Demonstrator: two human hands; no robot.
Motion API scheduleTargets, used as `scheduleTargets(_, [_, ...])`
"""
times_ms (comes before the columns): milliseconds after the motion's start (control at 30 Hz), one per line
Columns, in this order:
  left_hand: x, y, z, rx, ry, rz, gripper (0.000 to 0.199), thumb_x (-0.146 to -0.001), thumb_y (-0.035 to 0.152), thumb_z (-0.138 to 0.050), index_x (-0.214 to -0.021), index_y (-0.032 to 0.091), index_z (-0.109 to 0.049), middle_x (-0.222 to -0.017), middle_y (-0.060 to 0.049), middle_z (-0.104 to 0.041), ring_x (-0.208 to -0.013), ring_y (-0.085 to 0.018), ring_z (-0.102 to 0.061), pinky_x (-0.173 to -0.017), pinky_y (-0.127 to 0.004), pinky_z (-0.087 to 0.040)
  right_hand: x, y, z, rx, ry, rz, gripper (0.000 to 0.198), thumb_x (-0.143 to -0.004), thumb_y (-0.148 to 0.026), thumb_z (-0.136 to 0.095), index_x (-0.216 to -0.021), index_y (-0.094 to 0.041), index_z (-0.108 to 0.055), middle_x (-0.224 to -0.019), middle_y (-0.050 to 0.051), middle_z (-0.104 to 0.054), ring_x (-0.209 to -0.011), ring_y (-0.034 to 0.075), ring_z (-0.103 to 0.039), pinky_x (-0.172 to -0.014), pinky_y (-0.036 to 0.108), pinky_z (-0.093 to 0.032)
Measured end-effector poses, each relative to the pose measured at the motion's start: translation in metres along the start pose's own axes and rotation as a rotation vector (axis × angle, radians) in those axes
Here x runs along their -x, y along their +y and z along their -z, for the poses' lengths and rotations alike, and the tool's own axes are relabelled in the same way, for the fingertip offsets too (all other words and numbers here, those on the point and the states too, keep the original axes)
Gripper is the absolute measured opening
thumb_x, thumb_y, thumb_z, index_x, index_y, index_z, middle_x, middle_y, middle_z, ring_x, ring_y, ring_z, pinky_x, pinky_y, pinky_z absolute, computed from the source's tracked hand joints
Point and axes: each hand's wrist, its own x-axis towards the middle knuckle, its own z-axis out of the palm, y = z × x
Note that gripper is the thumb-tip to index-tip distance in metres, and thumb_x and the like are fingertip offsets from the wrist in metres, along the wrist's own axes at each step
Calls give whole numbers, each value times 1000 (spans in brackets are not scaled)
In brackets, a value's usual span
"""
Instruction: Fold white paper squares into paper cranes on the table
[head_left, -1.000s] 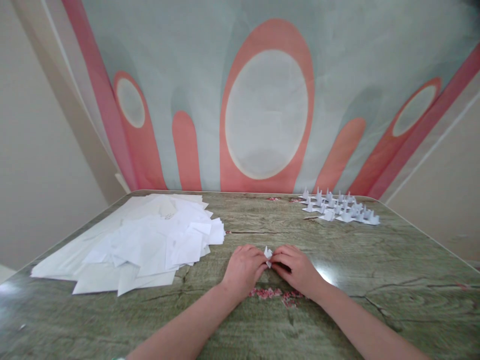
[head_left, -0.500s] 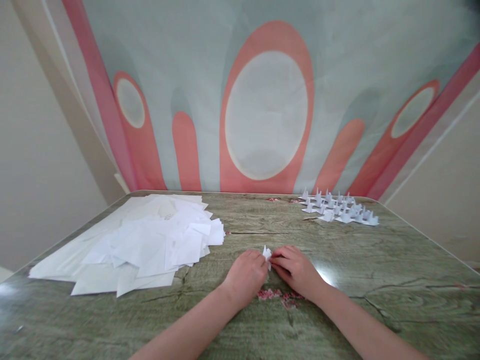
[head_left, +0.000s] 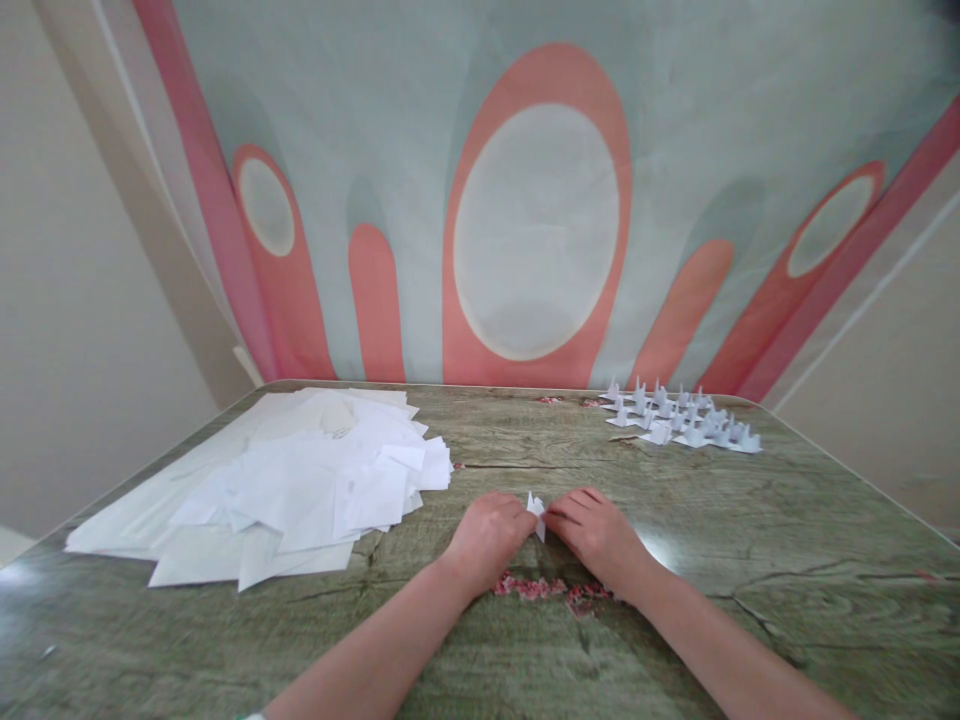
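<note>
I've got a broad heap of white paper sheets [head_left: 300, 490] filling the middle left of the frame, loose edges overlapping every which way, and over at middle right a cluster of small folded white figures [head_left: 694, 434] standing in rough rows near the far edge of the wood-grain table [head_left: 495, 430]. Behind it all, a pale green backdrop [head_left: 405, 120] with coral shapes takes up the top. A tiny white scrap [head_left: 49, 651] sits at lower left, and a patch of red blossom print [head_left: 536, 588] shows just below the hands. Now to the action, just below centre: one small folded paper piece [head_left: 535, 503], points up, right between the two hands! The left hand [head_left: 489, 538] is curled, fingertips pinching its left side; the right hand [head_left: 598, 538], fingers bunched, pinches the right side (those fingers cover part of the paper from me, so the exact folds I can't tell).
</note>
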Motion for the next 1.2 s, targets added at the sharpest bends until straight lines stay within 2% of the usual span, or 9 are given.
scheduleTargets(167, [1,-2,-1,31,20,12,18,-86,23,-47,-75,17,-60,-71,-4,-62,-71,-16,-57,-68,-28,-42,-1,1,2,0,27,13,15,-88,-18,-48,-92,-19,-63,-86,6,-63,-81,17,-52,-75,33,-39])
scheduleTargets(333, [3,-4,-2,85,32,43,17,-86,23,-47,-86,18,-63,-75,-4,-64,-76,-17,-58,-72,-28,-42,-3,0,5,9,14,40,16,-88,-18,-49,-96,-19,-62,-89,6,-63,-85,18,-53,-77,34,-39])
scheduleTargets(533, [2,-4,-4,121,67,74,19,-86,27,-47,-82,19,-64,-74,-4,-65,-75,-16,-58,-72,-27,-42,-3,2,1,-19,38,48,16,-87,-19,-49,-95,-20,-63,-87,6,-64,-84,17,-53,-76,33,-39])
scheduleTargets(700, [2,-6,-5,190,61,108,17,-85,28,-50,-83,20,-65,-77,-3,-66,-76,-16,-59,-74,-27,-43,-4,3,-5,-82,56,-66,14,-87,-20,-50,-88,-20,-64,-83,5,-63,-79,17,-53,-71,32,-40])
scheduleTargets(833, [0,-7,-6,287,73,158,15,-83,27,-52,-88,21,-65,-80,-3,-66,-78,-16,-59,-75,-27,-43,-5,2,-6,-226,87,-185,14,-87,-21,-49,-87,-20,-63,-81,4,-61,-78,17,-54,-69,31,-42])
scheduleTargets(1200, [-4,-10,-11,465,118,250,11,-78,21,-57,-76,20,-68,-81,-3,-67,-80,-16,-59,-77,-27,-44,-8,7,-6,-517,37,-368,11,-83,-23,-55,-76,-19,-64,-80,3,-58,-78,16,-55,-73,30,-43])
